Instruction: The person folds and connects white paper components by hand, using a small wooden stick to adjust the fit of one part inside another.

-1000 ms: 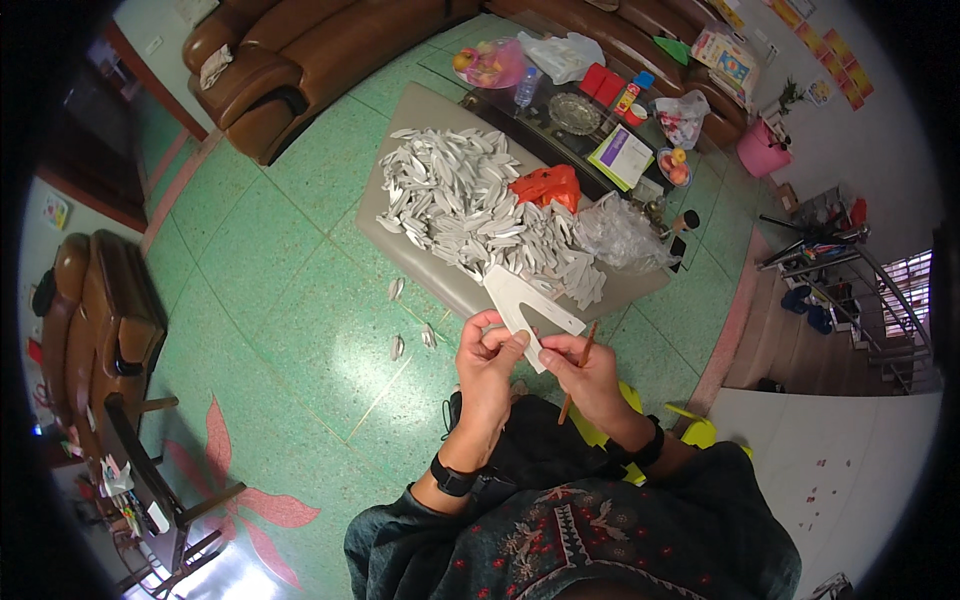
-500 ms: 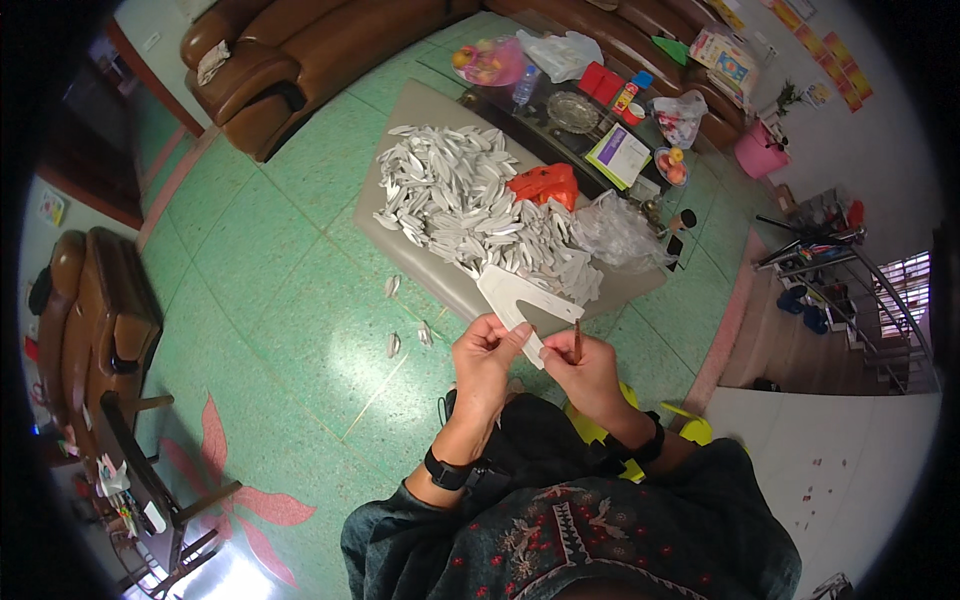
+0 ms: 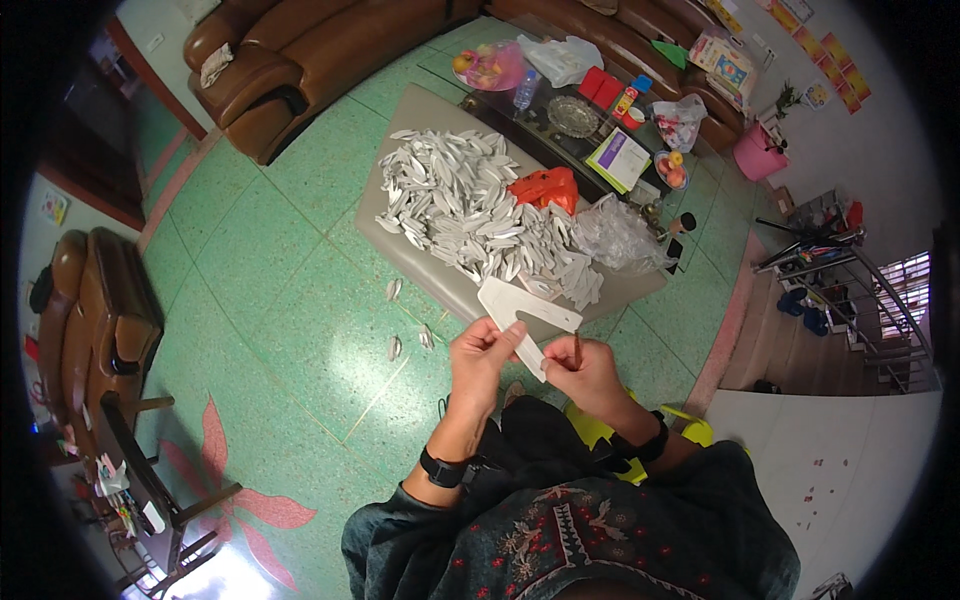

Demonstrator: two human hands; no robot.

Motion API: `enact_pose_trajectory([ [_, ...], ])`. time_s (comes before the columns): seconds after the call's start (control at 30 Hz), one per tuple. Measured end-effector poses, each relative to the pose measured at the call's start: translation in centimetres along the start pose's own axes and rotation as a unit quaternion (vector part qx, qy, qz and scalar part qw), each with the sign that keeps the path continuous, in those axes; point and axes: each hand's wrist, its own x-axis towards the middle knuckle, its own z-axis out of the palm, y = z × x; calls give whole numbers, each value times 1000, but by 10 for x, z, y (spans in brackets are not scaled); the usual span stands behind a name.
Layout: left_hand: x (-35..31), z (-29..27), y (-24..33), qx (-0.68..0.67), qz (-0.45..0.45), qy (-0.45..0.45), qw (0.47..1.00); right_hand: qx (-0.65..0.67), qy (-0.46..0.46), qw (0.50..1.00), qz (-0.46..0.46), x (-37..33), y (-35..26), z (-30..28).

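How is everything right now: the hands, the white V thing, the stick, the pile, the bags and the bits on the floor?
Left hand: closed on the V
White V: held by both hands
Right hand: pinching the V's lower end
Brown stick: held in the right hand
Pile: heaped loosely
Red bag: crumpled
Clear bag: crumpled
Floor bits: lying loose

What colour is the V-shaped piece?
White: the V-shaped piece, best in the head view.

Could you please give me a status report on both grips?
Left grip on white V-shaped piece. Right grip at its lower end, also holding brown stick. Nothing visibly blocking.
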Motion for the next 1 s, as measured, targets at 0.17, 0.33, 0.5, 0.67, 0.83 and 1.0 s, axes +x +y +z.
enact_pose_trajectory([
  [0.17,-1,3,7,-54,-10,6,998,51,-79,994,53,6,-9,-8],
  [0.33,-3,3,-1,-58,13,26,998,-9,-76,997,2,5,-1,6],
  [0.5,3,-12,2,-86,-14,28,996,43,-111,993,24,-6,7,2],
  [0.67,8,-23,7,-93,-17,30,995,-22,-197,977,75,-1,13,-14],
  [0.83,6,-22,5,-36,-15,-11,999,49,-59,996,-41,18,4,-11],
  [1.0,4,-20,-14,2,-48,-15,999,-32,-151,988,-3,16,8,-3],
])
